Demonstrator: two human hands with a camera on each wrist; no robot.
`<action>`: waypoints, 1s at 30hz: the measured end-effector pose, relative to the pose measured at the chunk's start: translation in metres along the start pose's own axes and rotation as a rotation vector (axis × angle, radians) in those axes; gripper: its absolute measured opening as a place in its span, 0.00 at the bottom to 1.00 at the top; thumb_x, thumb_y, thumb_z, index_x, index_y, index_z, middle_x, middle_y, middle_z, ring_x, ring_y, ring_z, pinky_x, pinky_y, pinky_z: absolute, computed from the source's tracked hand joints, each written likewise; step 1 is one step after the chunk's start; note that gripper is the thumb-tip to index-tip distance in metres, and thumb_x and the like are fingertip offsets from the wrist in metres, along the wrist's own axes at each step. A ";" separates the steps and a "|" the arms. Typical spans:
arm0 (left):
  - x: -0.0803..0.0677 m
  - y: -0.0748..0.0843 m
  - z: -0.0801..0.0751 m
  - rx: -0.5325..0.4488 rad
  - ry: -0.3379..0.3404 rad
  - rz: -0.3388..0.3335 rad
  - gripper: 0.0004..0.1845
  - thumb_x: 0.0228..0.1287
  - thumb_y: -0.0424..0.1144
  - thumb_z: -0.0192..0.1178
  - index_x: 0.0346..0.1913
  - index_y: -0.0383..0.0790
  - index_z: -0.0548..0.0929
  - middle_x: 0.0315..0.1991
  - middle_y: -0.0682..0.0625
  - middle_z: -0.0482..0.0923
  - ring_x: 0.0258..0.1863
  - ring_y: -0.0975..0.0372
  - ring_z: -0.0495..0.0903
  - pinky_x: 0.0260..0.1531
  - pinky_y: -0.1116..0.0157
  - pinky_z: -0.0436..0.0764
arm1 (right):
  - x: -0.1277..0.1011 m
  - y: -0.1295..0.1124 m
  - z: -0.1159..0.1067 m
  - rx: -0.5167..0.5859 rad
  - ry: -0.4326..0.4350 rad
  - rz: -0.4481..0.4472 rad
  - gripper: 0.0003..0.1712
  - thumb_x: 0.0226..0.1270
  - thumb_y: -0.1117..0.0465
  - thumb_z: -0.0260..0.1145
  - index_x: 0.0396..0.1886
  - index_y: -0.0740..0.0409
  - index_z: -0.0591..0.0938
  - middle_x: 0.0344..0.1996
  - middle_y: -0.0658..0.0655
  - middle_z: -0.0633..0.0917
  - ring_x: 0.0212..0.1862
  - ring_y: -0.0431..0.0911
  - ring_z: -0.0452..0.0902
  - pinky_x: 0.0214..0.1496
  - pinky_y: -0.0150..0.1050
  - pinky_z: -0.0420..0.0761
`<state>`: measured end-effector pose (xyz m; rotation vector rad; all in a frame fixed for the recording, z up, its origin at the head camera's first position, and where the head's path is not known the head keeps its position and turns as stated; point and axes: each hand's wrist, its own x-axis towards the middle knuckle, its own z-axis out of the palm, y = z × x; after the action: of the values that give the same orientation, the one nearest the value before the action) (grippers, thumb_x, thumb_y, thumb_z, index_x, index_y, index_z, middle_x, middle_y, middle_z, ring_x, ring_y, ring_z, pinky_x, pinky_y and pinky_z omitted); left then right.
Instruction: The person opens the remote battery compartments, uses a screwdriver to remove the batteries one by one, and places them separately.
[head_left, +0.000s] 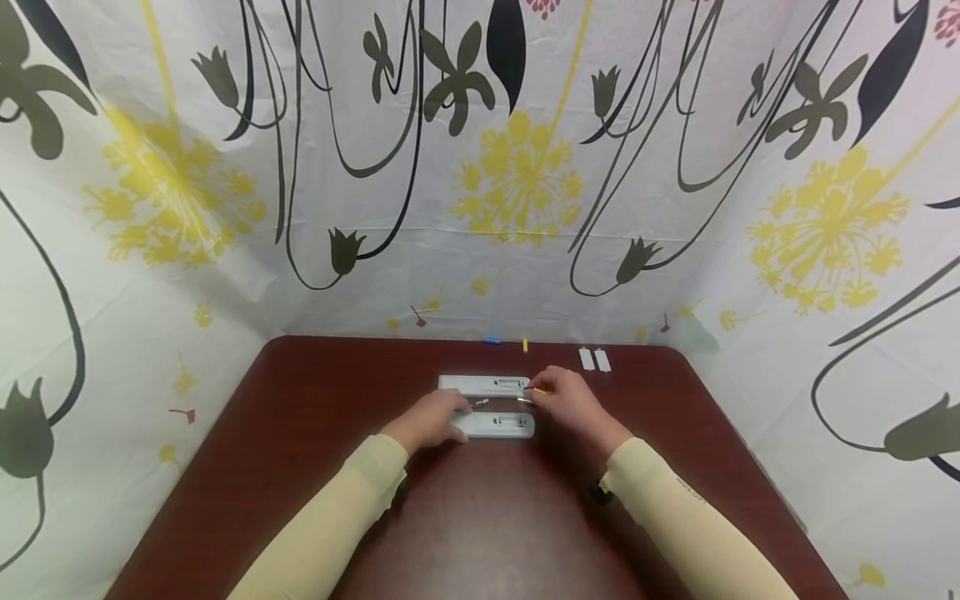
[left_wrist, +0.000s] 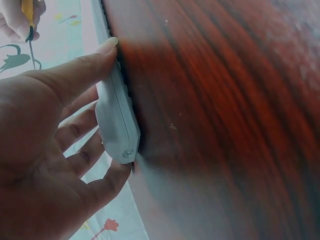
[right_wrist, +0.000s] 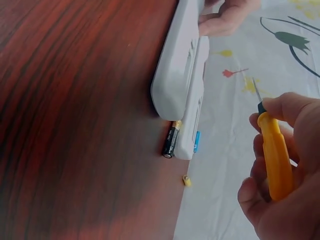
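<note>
Two white remote controls lie back side up on the table, one behind the other, with their battery compartments uncovered. My left hand (head_left: pixel 431 418) grips the left end of the near remote control (head_left: pixel 504 426), thumb along one edge and fingers round the other side, as the left wrist view shows. In my right hand (head_left: pixel 572 402) is a screwdriver with a yellow handle (right_wrist: pixel 277 157); its thin shaft points toward the compartment of the far remote control (head_left: pixel 468 384). Whether the tip touches anything cannot be told. Between the remotes lies a black battery (right_wrist: pixel 171 141), with another battery (head_left: pixel 480 403) near my left fingers.
Two white battery covers (head_left: pixel 587 359) lie side by side at the back right of the dark red table (head_left: pixel 480 517). Near the back edge are a small blue object (head_left: pixel 491 340) and a small yellow one (head_left: pixel 525 346). A flower-patterned cloth (head_left: pixel 420 275) hangs behind and beside the table.
</note>
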<state>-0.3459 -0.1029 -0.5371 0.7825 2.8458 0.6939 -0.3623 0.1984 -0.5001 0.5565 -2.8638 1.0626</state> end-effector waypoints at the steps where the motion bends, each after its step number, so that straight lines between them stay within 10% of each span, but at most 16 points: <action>1: 0.000 0.000 0.000 -0.001 0.000 -0.002 0.23 0.67 0.42 0.81 0.62 0.40 0.89 0.65 0.45 0.85 0.70 0.50 0.79 0.74 0.51 0.75 | 0.000 -0.001 0.000 -0.012 0.002 -0.002 0.03 0.76 0.58 0.77 0.45 0.52 0.94 0.41 0.48 0.88 0.45 0.48 0.81 0.51 0.47 0.84; 30: -0.001 0.003 -0.003 -0.010 -0.004 0.003 0.23 0.67 0.41 0.82 0.61 0.39 0.89 0.62 0.45 0.85 0.67 0.50 0.81 0.72 0.50 0.77 | -0.001 -0.001 -0.004 -0.127 0.060 0.079 0.10 0.75 0.51 0.78 0.46 0.52 0.92 0.35 0.50 0.90 0.32 0.46 0.82 0.33 0.44 0.83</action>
<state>-0.3446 -0.1024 -0.5329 0.7855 2.8357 0.7055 -0.3609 0.2008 -0.4966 0.3995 -2.8965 0.8818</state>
